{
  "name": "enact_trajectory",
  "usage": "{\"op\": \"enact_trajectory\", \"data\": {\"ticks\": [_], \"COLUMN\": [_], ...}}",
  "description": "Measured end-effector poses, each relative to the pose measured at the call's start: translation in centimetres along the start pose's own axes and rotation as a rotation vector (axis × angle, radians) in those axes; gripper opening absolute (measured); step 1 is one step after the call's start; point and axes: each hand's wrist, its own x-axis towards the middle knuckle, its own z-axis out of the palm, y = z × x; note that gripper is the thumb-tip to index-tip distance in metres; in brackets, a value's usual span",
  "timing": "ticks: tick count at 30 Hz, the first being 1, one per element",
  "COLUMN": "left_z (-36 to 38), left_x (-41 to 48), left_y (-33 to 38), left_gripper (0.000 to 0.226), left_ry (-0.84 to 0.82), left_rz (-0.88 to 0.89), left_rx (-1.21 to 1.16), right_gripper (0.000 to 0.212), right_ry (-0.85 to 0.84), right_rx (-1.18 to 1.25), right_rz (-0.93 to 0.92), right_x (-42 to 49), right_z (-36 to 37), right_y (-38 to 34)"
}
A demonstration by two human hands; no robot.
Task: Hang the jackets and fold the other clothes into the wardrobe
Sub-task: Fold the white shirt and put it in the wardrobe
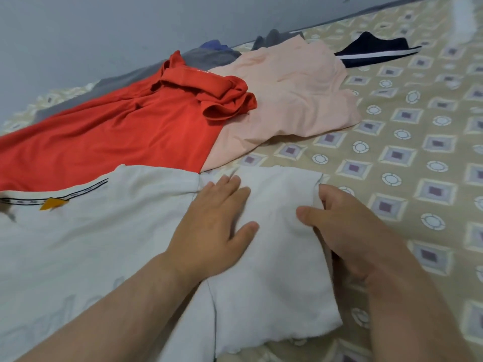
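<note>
White shirt (91, 244) lay at lower centre, mid-fold: left hand (217, 220) pressed flat on it, right hand (347, 231) pinched its edge. Red shirt (130, 131), pink shirt (287, 95) and dark garment (376, 49) above looked unfolded; most work remained.

Bedroom: patterned bedsheet (407, 142), strewn clothes (287, 95).

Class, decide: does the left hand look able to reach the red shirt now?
Probably yes: the left hand lies flat on the white shirt, holding nothing, and the red shirt lies uncovered just beyond it.
</note>
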Motion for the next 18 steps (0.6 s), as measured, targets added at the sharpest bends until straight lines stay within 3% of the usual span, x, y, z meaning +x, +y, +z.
{"op": "enact_trajectory", "data": {"ticks": [4, 7, 10, 12, 14, 16, 18], "left_z": [0.2, 0.9, 1.1, 0.3, -0.3, -0.6, -0.5], "left_x": [-0.7, -1.6, -1.9, -0.6, 1.3, 3.5, 5.3], "left_y": [0.8, 2.2, 2.6, 2.1, 1.1, 0.0, -0.8], "left_gripper": [0.087, 0.103, 0.110, 0.092, 0.057, 0.044, 0.041], "left_ry": [-0.060, -0.223, -0.314, -0.263, -0.064, 0.109, 0.091], "left_rz": [-0.002, 0.073, 0.101, 0.103, 0.074, -0.100, -0.288], "left_rx": [0.013, 0.089, 0.132, 0.001, -0.090, -0.073, -0.035], "right_gripper": [0.015, 0.021, 0.047, 0.061, 0.062, 0.056, 0.056], "right_ry": [0.308, 0.231, 0.230, 0.291, 0.280, 0.224, 0.184], "right_rx": [-0.103, -0.225, -0.192, -0.176, -0.121, -0.151, -0.192], "right_rz": [0.014, 0.072, 0.086, -0.028, -0.164, -0.211, -0.200], "right_x": [-0.1, -0.5, -0.4, -0.5, -0.7, -0.5, -0.4], "right_z": [-0.4, -1.1, -1.2, -0.8, -0.4, -0.3, -0.4], "right_y": [0.0, -0.3, -0.6, -0.8, -1.0, -0.6, -0.2]}}
